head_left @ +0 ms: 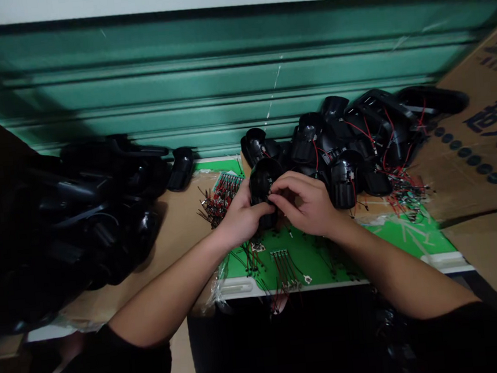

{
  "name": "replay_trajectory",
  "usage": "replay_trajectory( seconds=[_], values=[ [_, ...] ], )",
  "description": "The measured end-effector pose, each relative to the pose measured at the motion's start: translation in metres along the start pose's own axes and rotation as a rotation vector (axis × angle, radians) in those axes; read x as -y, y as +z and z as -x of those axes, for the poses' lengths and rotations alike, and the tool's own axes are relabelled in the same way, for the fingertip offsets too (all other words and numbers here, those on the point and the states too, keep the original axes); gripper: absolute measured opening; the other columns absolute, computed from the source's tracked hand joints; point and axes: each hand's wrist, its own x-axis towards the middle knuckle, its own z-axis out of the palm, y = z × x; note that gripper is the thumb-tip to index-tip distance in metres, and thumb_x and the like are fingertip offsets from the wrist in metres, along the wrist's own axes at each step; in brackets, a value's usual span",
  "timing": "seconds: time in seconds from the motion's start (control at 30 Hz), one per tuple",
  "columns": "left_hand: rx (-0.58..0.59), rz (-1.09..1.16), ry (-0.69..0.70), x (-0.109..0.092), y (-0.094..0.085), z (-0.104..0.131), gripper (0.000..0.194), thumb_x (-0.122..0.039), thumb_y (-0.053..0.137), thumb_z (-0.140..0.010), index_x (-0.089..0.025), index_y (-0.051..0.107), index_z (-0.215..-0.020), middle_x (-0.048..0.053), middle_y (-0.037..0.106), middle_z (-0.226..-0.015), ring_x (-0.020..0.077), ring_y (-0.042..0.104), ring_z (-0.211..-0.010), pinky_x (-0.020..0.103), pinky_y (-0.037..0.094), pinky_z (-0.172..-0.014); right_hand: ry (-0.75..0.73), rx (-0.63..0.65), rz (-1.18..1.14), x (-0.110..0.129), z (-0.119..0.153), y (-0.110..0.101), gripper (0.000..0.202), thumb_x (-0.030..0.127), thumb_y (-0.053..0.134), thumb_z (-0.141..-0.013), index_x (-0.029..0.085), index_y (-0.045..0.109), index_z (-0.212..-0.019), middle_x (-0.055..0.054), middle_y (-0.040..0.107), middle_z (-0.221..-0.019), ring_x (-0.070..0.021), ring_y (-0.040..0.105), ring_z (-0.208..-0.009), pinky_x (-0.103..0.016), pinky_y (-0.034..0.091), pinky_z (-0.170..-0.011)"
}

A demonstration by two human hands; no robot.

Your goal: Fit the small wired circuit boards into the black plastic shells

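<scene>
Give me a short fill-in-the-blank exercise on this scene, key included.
1. The left hand holds a part coloured ____, with the right hand close against it.
2. The board below the hands has a ____ surface.
3. The cardboard box with large printed characters stands at the picture's ____ side.
4. Thin ____ wires hang from the pile beside that box.

Missing words: black; green; right; red

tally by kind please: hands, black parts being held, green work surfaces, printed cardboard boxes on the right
Hands: 2 (left hand, right hand)
Held black part: 1
Green work surface: 1
Printed cardboard box: 1
Total: 5
Left uncounted, too overlapped: piled black parts, bunched wires.
</scene>
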Motion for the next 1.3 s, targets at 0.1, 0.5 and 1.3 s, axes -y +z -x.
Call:
replay_trajectory(
  seconds=[0.1,0.5,1.3],
  values=[
    [0.015,-0.017,-0.008,-0.002,0.002,0.003,0.045,-0.011,0.076,-0.062,-0.018,0.057,-0.102,-0.002,0.060,-0.090,0.0163,0.054,-0.086,0.030,0.044,-0.077,-0.042,-0.030,0.050,0.000,0.000,0.004,0.006,0.018,0.064,-0.102,0.023,0.067,-0.103,-0.005,0.070,-0.094,-0.0196,0.067,-0.085,-0.035,0.056,-0.076],
    [-0.032,-0.035,0.055,0.007,0.010,0.008,0.044,-0.009,0.073,-0.063,-0.020,0.050,-0.099,-0.003,0.050,-0.084,0.0132,0.046,-0.077,0.028,0.038,-0.068,-0.126,-0.007,0.130,-0.006,0.010,0.016,0.013,0.012,0.055,-0.102,0.022,0.062,-0.107,-0.007,0.066,-0.095,-0.0204,0.065,-0.085,-0.033,0.052,-0.073],
    [-0.014,-0.065,0.115,0.006,0.010,0.012,0.047,-0.009,0.073,-0.066,-0.020,0.050,-0.106,-0.001,0.054,-0.094,0.0168,0.050,-0.089,0.029,0.041,-0.080,-0.083,-0.019,0.096,-0.007,0.013,0.018,0.015,0.015,0.058,-0.101,0.025,0.067,-0.107,-0.008,0.072,-0.098,-0.0221,0.069,-0.089,-0.037,0.057,-0.078]
  ],
)
